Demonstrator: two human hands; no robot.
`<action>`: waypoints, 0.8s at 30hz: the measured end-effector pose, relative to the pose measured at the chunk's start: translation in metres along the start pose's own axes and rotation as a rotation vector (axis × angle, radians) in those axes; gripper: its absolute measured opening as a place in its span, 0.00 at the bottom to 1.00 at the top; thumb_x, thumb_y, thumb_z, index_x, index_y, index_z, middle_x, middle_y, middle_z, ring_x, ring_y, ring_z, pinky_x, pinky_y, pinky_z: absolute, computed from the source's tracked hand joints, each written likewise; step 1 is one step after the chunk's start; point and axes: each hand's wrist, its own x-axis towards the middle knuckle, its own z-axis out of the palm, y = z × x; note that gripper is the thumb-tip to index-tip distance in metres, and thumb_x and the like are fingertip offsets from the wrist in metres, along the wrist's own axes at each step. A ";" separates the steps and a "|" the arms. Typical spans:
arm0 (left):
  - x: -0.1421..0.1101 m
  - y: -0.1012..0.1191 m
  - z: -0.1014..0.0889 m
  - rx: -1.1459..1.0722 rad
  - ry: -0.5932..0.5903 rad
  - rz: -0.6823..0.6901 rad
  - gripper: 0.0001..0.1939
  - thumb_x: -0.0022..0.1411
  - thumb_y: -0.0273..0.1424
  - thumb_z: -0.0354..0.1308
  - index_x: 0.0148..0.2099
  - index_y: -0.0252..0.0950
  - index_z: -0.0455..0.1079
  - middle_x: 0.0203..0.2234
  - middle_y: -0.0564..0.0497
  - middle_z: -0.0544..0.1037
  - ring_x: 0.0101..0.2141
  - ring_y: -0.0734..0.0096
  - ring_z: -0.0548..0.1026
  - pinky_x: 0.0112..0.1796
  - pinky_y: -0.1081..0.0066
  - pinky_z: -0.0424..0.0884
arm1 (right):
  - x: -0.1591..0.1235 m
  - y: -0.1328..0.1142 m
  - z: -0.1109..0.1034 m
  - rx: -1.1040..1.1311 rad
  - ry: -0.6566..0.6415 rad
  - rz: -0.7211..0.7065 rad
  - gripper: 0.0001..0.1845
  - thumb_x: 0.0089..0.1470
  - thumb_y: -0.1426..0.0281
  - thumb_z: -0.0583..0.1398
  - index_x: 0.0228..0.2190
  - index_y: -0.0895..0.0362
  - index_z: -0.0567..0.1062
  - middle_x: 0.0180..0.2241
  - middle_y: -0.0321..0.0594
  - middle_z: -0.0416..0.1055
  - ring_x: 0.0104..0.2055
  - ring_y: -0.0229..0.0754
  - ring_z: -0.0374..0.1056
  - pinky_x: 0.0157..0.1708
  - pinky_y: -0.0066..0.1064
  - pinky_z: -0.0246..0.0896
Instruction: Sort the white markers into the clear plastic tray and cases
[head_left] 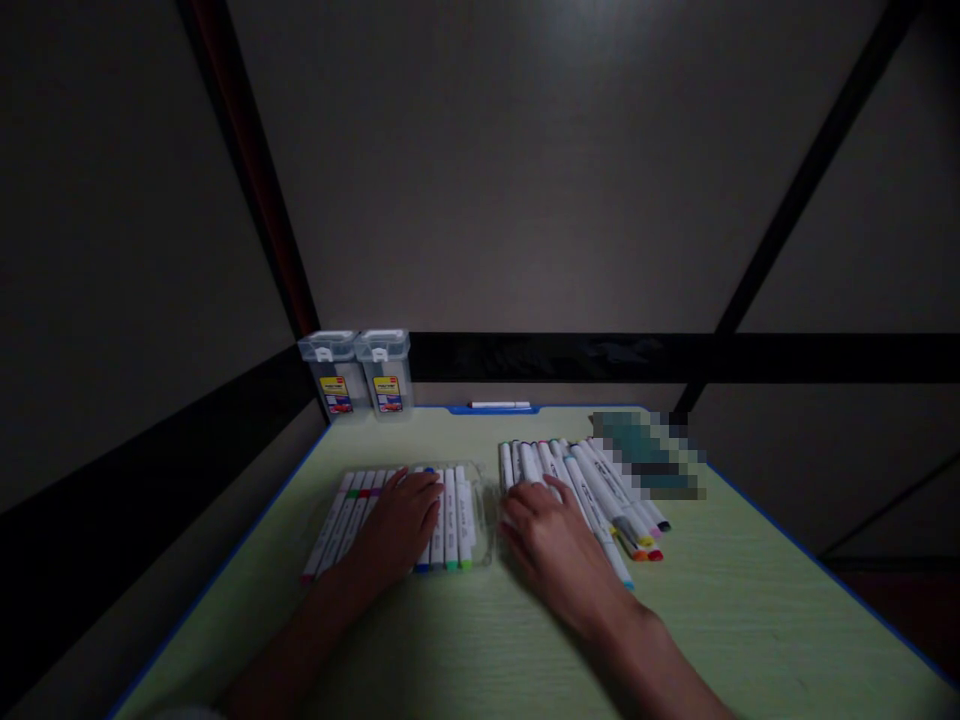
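My left hand [405, 520] lies over a row of white markers [337, 525] in a clear plastic tray [486, 540]. Its fingers reach across the middle of the row and cover several markers. Coloured cap ends, among them blue and green, show along the tray's near side. To the right, my right hand [551, 540] is on a loose pile of white markers [600, 505]. Its fingers bend around one white marker [529, 462], whose far end sticks out beyond them; the fingertips are partly hidden.
Two clear lidded boxes [337, 385] with yellow labels stand at the table's back left corner. One marker [499, 404] lies in the blue ledge [457, 410] at the back edge. A blurred-out flat teal thing [645, 450] is at the back right. Panels surround the table [465, 650].
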 end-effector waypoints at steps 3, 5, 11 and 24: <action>0.001 0.000 -0.001 -0.002 -0.041 -0.019 0.14 0.59 0.24 0.45 0.42 0.35 0.69 0.43 0.47 0.73 0.45 0.67 0.68 0.51 0.58 0.59 | 0.000 -0.009 0.001 0.052 -0.022 -0.076 0.08 0.54 0.75 0.51 0.30 0.58 0.71 0.32 0.40 0.69 0.38 0.41 0.64 0.50 0.42 0.45; 0.001 0.000 -0.001 -0.001 -0.048 -0.027 0.14 0.59 0.25 0.44 0.43 0.35 0.69 0.43 0.47 0.73 0.45 0.67 0.68 0.51 0.59 0.60 | -0.001 -0.011 0.001 0.058 -0.044 -0.108 0.09 0.54 0.75 0.51 0.30 0.58 0.71 0.32 0.39 0.69 0.37 0.40 0.64 0.50 0.41 0.45; 0.000 -0.003 0.003 -0.009 -0.043 -0.034 0.14 0.59 0.25 0.45 0.44 0.36 0.69 0.44 0.47 0.72 0.46 0.65 0.67 0.51 0.59 0.60 | -0.002 -0.015 0.004 0.057 -0.113 -0.177 0.10 0.56 0.74 0.51 0.29 0.58 0.72 0.29 0.39 0.68 0.36 0.39 0.64 0.49 0.39 0.44; 0.030 -0.007 -0.017 0.094 -0.309 0.037 0.12 0.59 0.28 0.44 0.31 0.33 0.68 0.29 0.47 0.73 0.34 0.67 0.69 0.40 0.66 0.64 | -0.004 -0.020 0.005 0.071 -0.156 -0.200 0.12 0.56 0.75 0.50 0.29 0.59 0.72 0.30 0.41 0.69 0.37 0.40 0.63 0.50 0.40 0.44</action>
